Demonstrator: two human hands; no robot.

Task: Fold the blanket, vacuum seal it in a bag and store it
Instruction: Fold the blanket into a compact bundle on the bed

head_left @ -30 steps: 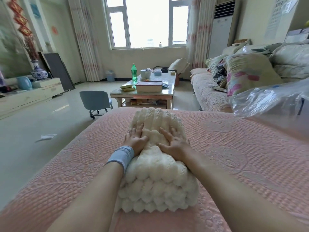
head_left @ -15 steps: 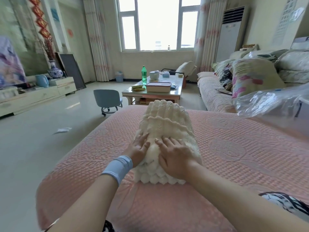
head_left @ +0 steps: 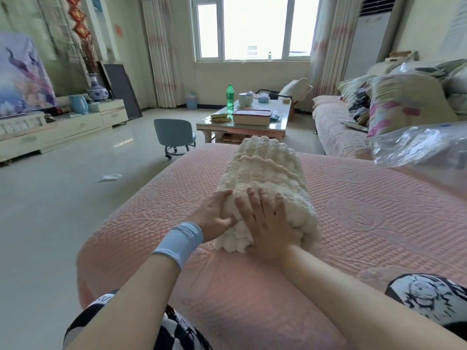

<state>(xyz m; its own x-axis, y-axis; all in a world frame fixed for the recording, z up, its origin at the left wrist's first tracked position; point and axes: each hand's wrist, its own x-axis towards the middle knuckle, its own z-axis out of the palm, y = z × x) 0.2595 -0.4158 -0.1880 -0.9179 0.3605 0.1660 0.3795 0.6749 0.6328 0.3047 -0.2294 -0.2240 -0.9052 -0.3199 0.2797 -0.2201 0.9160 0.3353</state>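
- Blanket (head_left: 265, 178): cream, bumpy knit, folded into a thick narrow bundle, lying on pink quilted bed (head_left: 366, 223), long axis running toward 12 o'clock.
- Near end of blanket partly hidden under both hands; layers show as stacked puffy rows at near edge, count hard to tell.
- Left hand (head_left: 214, 215): on blanket's near-left corner, fingers curled around the edge, thumb pressed into its side. Fingertips sunk in the pile, so how much it grips vs. just presses — can't tell. Light blue wristband (head_left: 180, 239) on that wrist.
- Right hand (head_left: 265, 221): flat, fingers spread, palm down on top of near end, pressing; not clenched, nothing held in it. Heel of palm hangs over the near edge.
- Hands touch or nearly touch at the index side; gap not clear.
- Clear plastic bag (head_left: 417, 145) at approx 2 o'clock from blanket, well apart, crumpled, cut off by right frame edge; contents and opening not readable.
- Black-and-white printed sleeves at 5 and 7 o'clock, both cut by frame bottom.
- Worktop (head_left: 278, 122) beyond bed at 12 o'clock w/ green bottle (head_left: 230, 97), flat box (head_left: 251, 116), small items too blurred to name.
- Sofa (head_left: 336, 132) at 1–2 o'clock piled w/ pillows, far part cut off.
- Small blue chair (head_left: 174, 132) on floor at 11 o'clock.
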